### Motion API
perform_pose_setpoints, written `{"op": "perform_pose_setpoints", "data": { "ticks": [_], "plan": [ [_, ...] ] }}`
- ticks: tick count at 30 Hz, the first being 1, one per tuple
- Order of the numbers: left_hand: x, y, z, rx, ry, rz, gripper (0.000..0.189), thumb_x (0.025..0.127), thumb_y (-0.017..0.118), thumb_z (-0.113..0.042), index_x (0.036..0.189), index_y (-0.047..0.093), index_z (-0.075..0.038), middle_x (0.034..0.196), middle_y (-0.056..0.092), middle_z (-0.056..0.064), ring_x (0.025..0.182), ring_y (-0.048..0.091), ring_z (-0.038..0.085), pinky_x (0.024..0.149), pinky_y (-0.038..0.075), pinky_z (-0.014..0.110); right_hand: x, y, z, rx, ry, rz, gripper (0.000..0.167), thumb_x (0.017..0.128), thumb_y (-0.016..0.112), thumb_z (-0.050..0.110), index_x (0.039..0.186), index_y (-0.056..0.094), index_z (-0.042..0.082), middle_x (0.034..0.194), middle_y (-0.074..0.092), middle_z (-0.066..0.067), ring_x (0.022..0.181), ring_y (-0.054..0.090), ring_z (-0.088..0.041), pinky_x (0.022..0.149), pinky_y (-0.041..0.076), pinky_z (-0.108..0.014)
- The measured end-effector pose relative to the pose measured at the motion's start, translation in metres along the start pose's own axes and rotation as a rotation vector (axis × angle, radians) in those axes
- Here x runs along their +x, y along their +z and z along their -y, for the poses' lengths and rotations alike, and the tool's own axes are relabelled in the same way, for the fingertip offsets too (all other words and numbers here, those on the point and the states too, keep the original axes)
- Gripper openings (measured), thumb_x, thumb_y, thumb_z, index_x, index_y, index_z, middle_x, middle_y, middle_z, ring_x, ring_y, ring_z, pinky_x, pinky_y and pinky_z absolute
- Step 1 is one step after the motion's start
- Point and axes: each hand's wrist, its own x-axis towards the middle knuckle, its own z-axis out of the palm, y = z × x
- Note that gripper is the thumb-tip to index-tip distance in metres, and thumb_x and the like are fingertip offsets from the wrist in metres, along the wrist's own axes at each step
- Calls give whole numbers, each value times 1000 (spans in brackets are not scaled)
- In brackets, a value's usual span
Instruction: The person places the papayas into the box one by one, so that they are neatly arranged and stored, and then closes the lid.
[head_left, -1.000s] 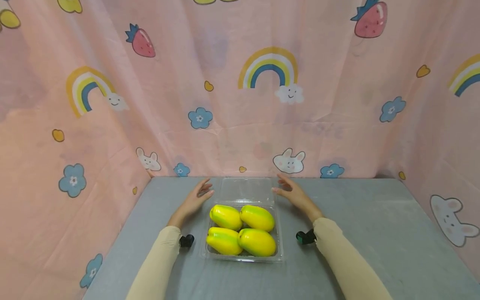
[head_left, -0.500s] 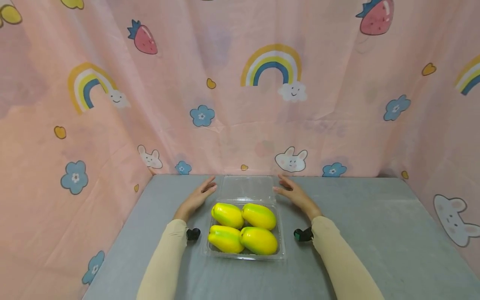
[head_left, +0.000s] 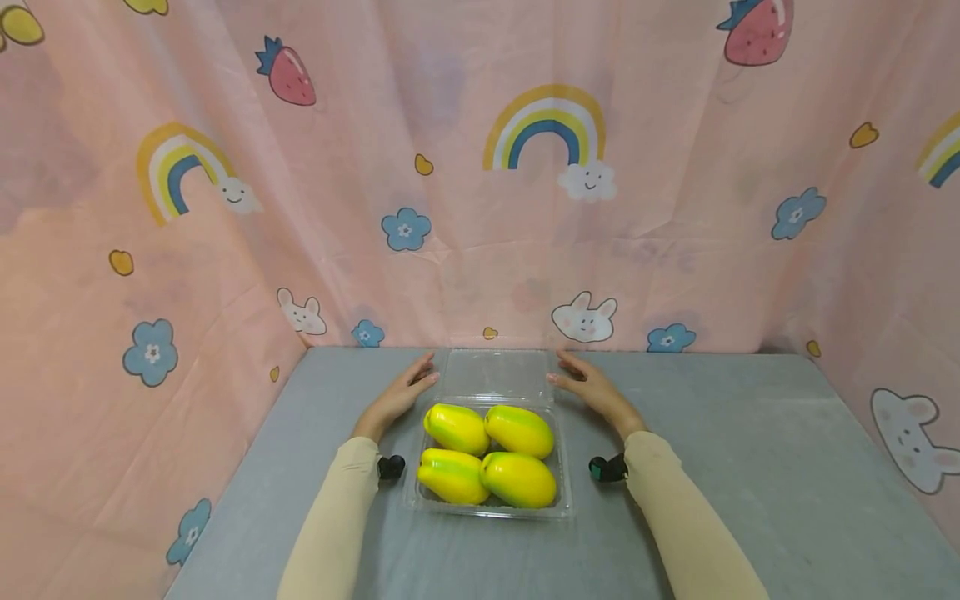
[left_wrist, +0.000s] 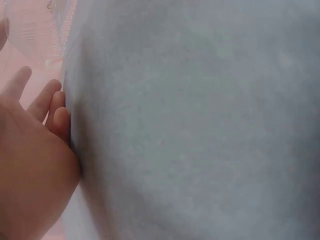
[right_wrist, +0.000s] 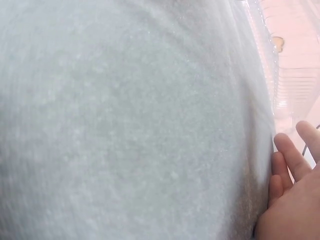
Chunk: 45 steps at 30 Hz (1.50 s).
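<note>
A clear plastic clamshell box (head_left: 487,513) lies on the table with its lid (head_left: 497,375) folded back away from the person. Several glossy yellow-green fruits, papaya-like in shape, fill its base; one fruit (head_left: 519,479) is at the near right. Beside the lid's left edge is my left hand (head_left: 392,400), fingers loosely extended and holding nothing. On the opposite side, my right hand (head_left: 600,398) is spread the same way, its thumb close to the lid. Whether either hand touches the lid cannot be told. Both wrist views show relaxed fingers near the clear plastic.
The grey table (head_left: 735,467) extends to both sides of the box. A pink printed curtain (head_left: 480,250) hangs behind the table and along its left and right sides. A small black wrist camera (head_left: 390,467) sits on the left wrist, another black camera (head_left: 607,468) on the right.
My left hand has moved slightly right, closer to the lid. The right hand has stayed almost still. The head view has shifted slightly; box and fruits keep their arrangement.
</note>
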Motion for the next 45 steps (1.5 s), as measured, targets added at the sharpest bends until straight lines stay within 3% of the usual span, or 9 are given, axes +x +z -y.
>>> {"op": "perform_pose_setpoints", "data": {
  "ticks": [26, 34, 45],
  "plan": [
    [-1, 2, -10, 57, 0, -23, 63, 104, 43, -46, 159, 19, -29, 167, 18, 10, 152, 22, 38, 123, 19, 60, 0, -3, 4, -28, -9, -7, 86, 91, 63, 55, 159, 22, 24, 162, 31, -17, 149, 28, -40, 118, 26, -64],
    [-3, 2, -20, 63, -19, -41, 68, 101, 44, -53, 159, 16, -31, 167, 19, 7, 152, 23, 39, 121, 20, 63, -2, -5, 9, -38, -13, -17, 86, 91, 63, 54, 159, 20, 25, 159, 34, -18, 146, 31, -41, 116, 28, -67],
    [-1, 1, -35, 70, -6, -60, 67, 103, 44, -47, 160, 11, -32, 167, 18, 5, 152, 21, 41, 119, 20, 67, -3, -11, 18, -58, -7, -34, 86, 92, 60, 57, 160, 15, 30, 162, 30, -15, 147, 29, -40, 114, 29, -69]
  ]
}}
